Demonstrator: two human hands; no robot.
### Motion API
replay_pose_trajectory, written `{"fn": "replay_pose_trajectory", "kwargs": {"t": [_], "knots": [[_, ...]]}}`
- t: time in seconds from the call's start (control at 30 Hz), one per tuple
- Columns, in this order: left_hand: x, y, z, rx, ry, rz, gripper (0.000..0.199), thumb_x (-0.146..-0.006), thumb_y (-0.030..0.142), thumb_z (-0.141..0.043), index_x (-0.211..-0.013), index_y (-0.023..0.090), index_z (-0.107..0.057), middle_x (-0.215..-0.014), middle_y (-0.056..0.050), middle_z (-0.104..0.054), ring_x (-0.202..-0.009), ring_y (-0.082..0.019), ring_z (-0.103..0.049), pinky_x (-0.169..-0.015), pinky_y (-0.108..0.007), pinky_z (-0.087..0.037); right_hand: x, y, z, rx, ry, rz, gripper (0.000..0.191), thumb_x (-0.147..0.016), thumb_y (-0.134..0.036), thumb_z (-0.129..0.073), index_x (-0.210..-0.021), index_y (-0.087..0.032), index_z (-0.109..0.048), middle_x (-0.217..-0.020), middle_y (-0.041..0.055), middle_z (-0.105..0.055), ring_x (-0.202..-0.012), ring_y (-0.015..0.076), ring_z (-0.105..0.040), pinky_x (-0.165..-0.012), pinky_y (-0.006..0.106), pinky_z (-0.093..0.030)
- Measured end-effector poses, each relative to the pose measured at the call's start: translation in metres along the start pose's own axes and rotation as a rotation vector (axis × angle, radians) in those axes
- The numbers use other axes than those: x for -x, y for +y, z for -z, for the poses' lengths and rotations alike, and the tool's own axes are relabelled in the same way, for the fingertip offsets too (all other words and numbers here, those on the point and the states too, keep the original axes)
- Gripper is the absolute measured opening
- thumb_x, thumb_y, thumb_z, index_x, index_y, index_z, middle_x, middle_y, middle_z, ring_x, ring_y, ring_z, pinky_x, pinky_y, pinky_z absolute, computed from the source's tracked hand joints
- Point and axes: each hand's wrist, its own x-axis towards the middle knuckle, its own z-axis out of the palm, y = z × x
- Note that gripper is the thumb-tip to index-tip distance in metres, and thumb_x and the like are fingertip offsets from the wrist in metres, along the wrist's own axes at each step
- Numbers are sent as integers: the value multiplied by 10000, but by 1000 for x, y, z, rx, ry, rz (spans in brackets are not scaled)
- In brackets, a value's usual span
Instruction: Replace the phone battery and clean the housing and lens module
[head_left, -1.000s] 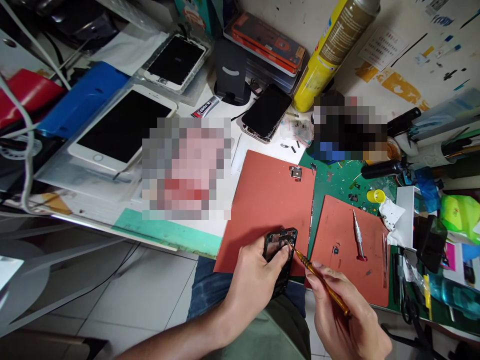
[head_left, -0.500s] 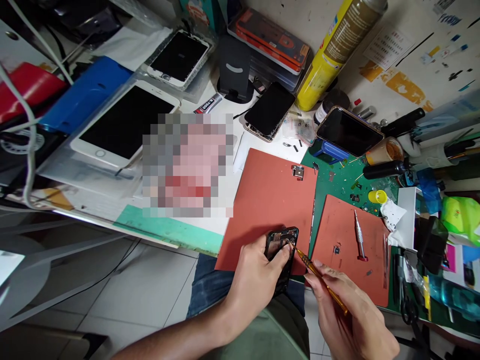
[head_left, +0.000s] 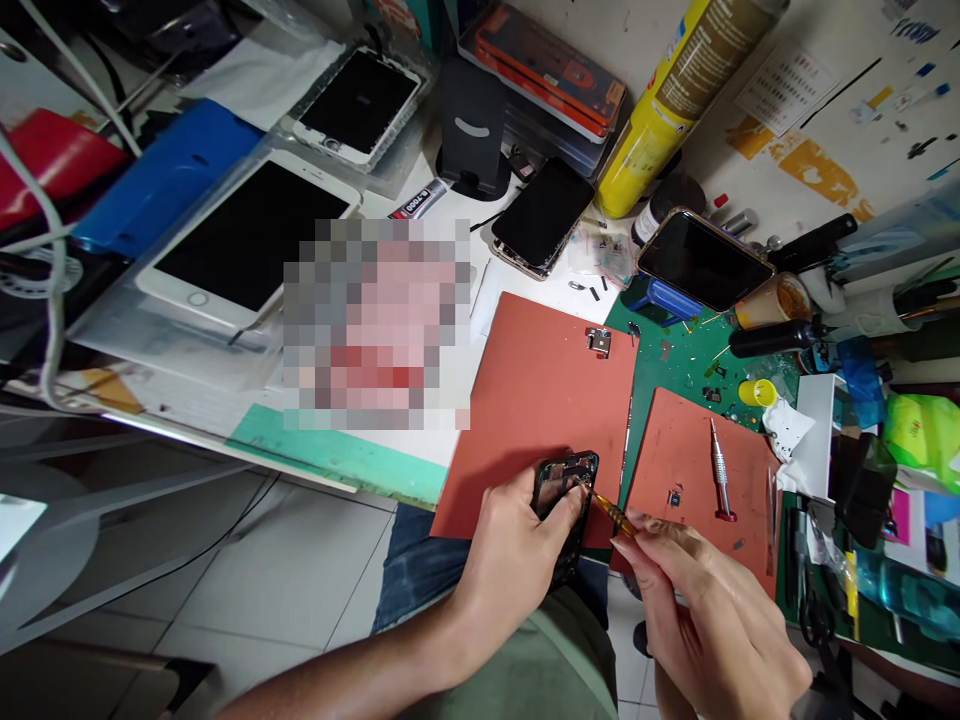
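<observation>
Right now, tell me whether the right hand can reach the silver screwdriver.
Probably yes: the silver screwdriver lies uncovered on a red mat close by the right hand. The hand seems to need freeing first, though, as it grips a gold screwdriver.

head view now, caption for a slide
Left hand steadies an opened black phone while the right hand holds a gold screwdriver to it, beside red mats.
</observation>
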Motion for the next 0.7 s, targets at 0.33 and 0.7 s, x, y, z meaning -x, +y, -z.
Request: {"fn": "replay_pose_trajectory", "kwargs": {"t": [0.33,0.7], "knots": [[0,7,-2,57,-13,4,187,-920,390,-713,-925,228,-805,-882,-11,-823,-791,-218,-730,-678,-272,-555,-4,9,-6,15,1,76,346,-927,-92,-773,-1258,-180,-726,-826,14,-785,-699,194,-760,-612,322,-625],[2,4,-1,50,-1,-1,199,-933,392,-703,-897,214,-786,-823,3,-784,-721,-174,-658,-633,-241,-504,-8,10,-9,-7,2,49,262,-945,-109,-757,-1184,-213,-727,-780,-10,-767,-654,174,-742,-582,303,-630]]}}
